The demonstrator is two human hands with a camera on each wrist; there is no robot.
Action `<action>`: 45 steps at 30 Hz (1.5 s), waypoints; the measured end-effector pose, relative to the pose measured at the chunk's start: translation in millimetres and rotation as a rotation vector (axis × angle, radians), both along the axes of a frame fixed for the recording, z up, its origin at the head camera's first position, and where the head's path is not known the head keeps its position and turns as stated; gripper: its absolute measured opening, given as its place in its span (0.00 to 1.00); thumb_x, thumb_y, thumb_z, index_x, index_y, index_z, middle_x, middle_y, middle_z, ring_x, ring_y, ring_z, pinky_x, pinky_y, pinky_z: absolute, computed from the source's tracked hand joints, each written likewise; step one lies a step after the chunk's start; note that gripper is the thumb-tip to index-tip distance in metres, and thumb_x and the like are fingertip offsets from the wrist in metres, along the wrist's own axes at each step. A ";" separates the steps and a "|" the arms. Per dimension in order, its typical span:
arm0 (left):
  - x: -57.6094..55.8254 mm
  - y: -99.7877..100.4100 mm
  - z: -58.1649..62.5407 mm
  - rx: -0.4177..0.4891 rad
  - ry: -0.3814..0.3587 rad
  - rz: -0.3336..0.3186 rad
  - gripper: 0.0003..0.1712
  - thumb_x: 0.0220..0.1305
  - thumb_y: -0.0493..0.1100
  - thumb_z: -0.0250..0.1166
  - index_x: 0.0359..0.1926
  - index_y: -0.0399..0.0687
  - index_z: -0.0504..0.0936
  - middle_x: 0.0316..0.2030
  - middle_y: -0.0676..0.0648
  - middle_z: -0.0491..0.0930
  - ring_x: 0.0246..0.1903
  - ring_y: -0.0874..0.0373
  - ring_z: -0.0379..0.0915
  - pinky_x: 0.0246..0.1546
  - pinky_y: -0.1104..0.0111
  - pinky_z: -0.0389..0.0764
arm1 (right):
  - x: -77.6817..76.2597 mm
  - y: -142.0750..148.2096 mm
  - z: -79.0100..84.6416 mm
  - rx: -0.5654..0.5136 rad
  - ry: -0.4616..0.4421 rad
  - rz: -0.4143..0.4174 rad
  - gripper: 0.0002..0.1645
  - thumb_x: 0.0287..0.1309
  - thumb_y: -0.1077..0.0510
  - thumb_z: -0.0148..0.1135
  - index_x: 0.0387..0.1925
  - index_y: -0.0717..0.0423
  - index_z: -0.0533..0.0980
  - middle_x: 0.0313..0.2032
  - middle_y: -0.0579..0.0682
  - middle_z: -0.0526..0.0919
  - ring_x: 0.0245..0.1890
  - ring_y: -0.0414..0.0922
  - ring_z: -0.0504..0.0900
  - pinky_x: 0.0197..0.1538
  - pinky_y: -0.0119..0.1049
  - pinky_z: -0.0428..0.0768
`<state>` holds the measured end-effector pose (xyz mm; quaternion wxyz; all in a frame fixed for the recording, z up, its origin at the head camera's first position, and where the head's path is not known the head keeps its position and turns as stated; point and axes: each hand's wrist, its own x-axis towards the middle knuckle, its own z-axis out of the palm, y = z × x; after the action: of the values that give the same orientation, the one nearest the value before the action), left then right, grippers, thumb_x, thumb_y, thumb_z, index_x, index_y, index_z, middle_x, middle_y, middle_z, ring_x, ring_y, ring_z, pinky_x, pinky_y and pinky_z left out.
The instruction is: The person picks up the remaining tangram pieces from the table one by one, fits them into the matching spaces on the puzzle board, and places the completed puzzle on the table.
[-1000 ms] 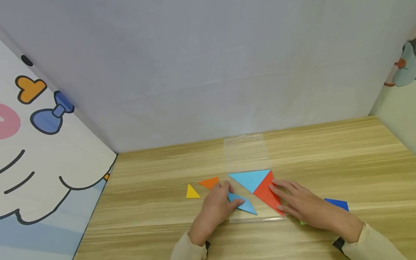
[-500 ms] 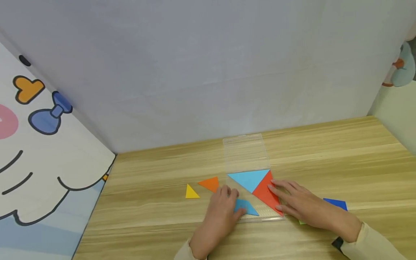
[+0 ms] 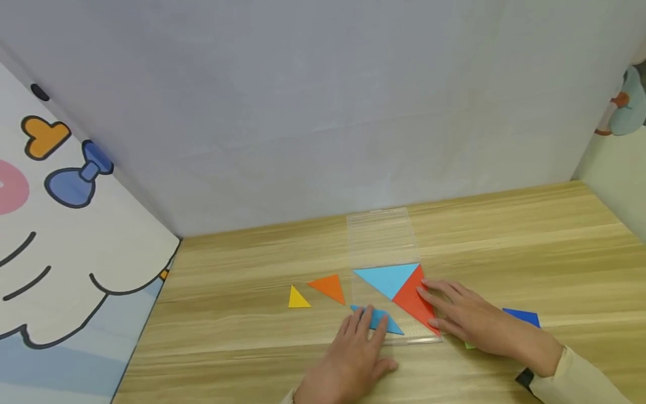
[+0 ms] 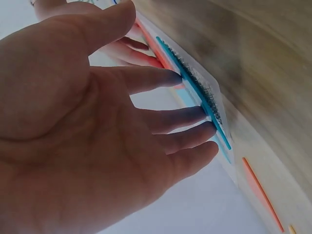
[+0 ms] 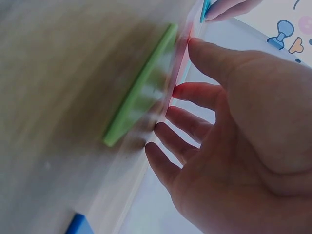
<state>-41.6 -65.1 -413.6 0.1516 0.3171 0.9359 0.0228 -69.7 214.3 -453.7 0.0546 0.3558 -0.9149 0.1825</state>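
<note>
The left hand (image 3: 355,358) no longer curls its thumb over the blue parallelogram (image 3: 393,326); its straight fingers now rest on the piece, thumb clear, so only fingertip contact seems to be steadying it. The piece lies over the near-left part of the clear tray (image 3: 424,340), apart from the red triangle (image 3: 416,301), whose outer edge the right hand (image 3: 469,315) touches with spread fingers, as it did a second ago.

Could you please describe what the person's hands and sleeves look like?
The left hand and right hand wear no gloves. The right sleeve is pale cream; only a sliver of matching left sleeve shows. A small black object sits by the right cuff; I cannot tell what it is.
</note>
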 end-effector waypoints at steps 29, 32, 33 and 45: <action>3.0 4.5 -9.2 -0.033 0.153 -0.232 0.38 0.76 0.64 0.53 0.77 0.48 0.63 0.70 0.44 0.63 0.65 0.51 0.63 0.70 0.65 0.64 | -0.3 -1.8 2.0 0.020 -0.047 -0.008 0.34 0.71 0.50 0.63 0.71 0.62 0.70 0.68 0.55 0.70 0.64 0.54 0.71 0.60 0.56 0.75; 4.0 5.4 -9.4 -0.029 0.164 -0.256 0.37 0.77 0.63 0.52 0.76 0.49 0.63 0.70 0.44 0.64 0.66 0.50 0.63 0.70 0.65 0.64 | -0.3 -1.6 2.6 0.022 -0.051 -0.007 0.33 0.72 0.50 0.63 0.71 0.62 0.70 0.68 0.56 0.70 0.64 0.54 0.71 0.60 0.56 0.75; 4.0 5.7 -9.6 -0.025 0.174 -0.264 0.36 0.78 0.62 0.52 0.76 0.49 0.64 0.70 0.44 0.64 0.65 0.50 0.63 0.70 0.65 0.64 | -0.4 -1.5 2.5 0.022 -0.052 -0.007 0.33 0.72 0.50 0.62 0.71 0.62 0.70 0.68 0.56 0.70 0.64 0.54 0.71 0.60 0.56 0.75; -1.5 8.7 -19.1 0.128 0.390 -0.360 0.21 0.78 0.48 0.58 0.66 0.49 0.74 0.59 0.48 0.71 0.54 0.55 0.68 0.60 0.71 0.71 | 0.4 -0.3 0.6 0.019 -0.008 -0.007 0.33 0.71 0.49 0.63 0.70 0.62 0.71 0.67 0.55 0.71 0.63 0.53 0.72 0.59 0.55 0.76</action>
<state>-43.0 -56.4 -432.7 -0.0500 0.4859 0.8726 -0.0069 -69.3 214.1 -453.1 0.0480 0.3523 -0.9181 0.1749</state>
